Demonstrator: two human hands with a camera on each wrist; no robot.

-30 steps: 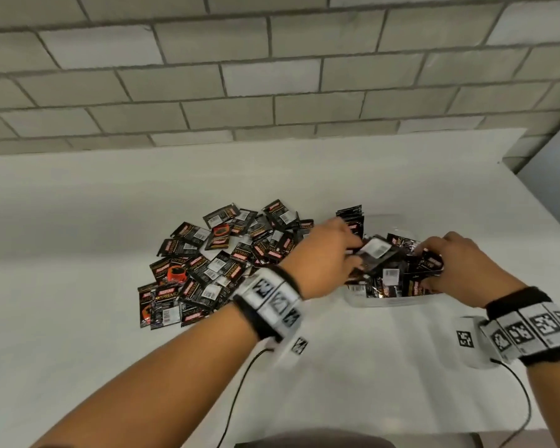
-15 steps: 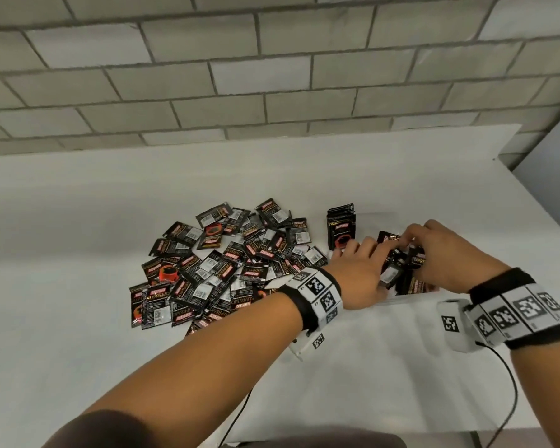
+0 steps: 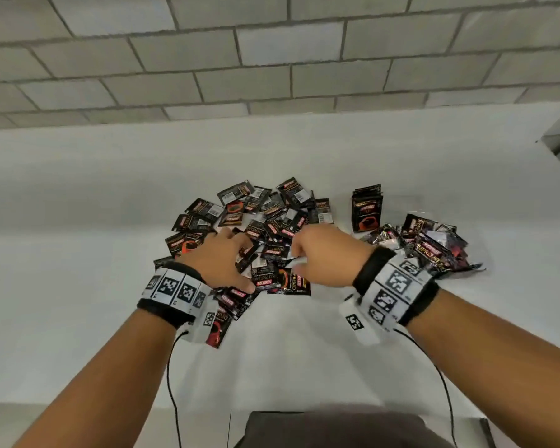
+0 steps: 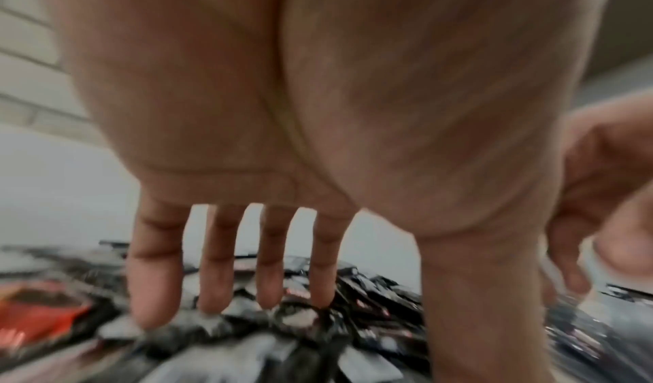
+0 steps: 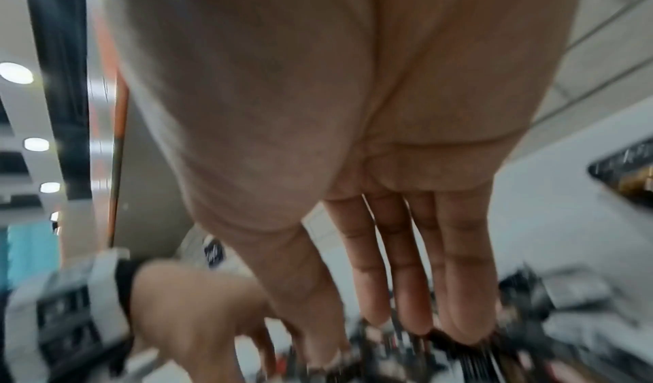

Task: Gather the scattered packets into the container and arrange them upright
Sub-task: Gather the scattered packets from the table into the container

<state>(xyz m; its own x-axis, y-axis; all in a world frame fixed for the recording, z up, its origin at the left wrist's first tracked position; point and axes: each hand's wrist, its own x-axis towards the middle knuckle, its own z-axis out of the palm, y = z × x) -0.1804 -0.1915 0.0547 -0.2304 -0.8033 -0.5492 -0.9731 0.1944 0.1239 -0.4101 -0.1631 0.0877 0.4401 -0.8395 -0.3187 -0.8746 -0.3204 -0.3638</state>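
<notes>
Both hands over the loose packets (image 3: 265, 221) on the desk (image 3: 78, 253). Left hand (image 3: 220, 257) fingers spread, straight. Right hand (image 3: 324, 253) fingertips touch packets; grip unclear, blurred.

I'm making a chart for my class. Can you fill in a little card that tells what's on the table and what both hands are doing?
table: white tabletop
loose pile: black foil packets, lying flat
container: clear plastic tub, packets jumbled inside
upright: small packet stack
left hand: fingers spread over the pile
right hand: fingers straight, reaching into the pile
</notes>
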